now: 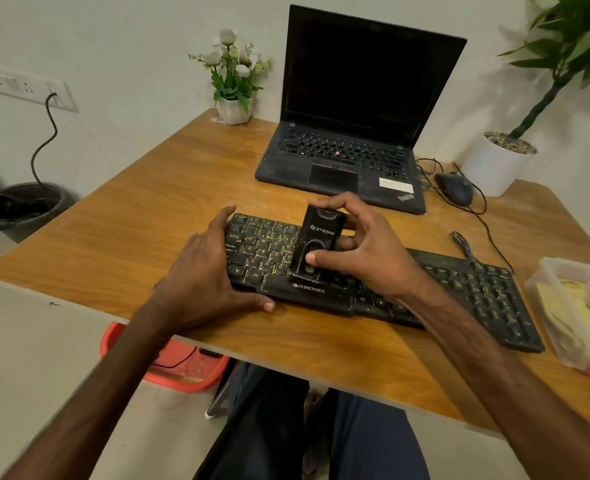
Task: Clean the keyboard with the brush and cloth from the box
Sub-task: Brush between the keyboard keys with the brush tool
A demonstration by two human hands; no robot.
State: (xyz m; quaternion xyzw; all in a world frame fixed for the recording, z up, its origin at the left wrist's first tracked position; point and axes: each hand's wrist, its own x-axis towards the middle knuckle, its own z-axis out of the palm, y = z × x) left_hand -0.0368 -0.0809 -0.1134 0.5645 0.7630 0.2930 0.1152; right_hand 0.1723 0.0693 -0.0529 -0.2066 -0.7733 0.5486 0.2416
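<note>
**A:** The left hand [210, 271] lies flat over the left end of the Zebronics keyboard [477, 292], fingers fairly straight and thumb along the front edge. Why there?

**B:** To pin it down, I'd say, so it doesn't slide on the wooden table [148, 209] under the scrubbing.

**A:** And the right hand [366, 251]?

**B:** It grips the black Striff brush [316, 244], thumb on the near face, fingers curled over the top and far side. The brush stands upright, bristles down on the keys just behind the space bar, left of the keyboard's middle.

**A:** Why upright?

**B:** Probably so the bristles reach down between the keycaps.

**A:** Where's the cloth?

**B:** The yellow cloth [570, 313] lies in the clear plastic box [563, 268] just off the keyboard's right end. Wiping looks like a later step.

**A:** Anything in the way?

**B:** No. The laptop [349, 150] sits behind the keyboard, apart from it.
</note>
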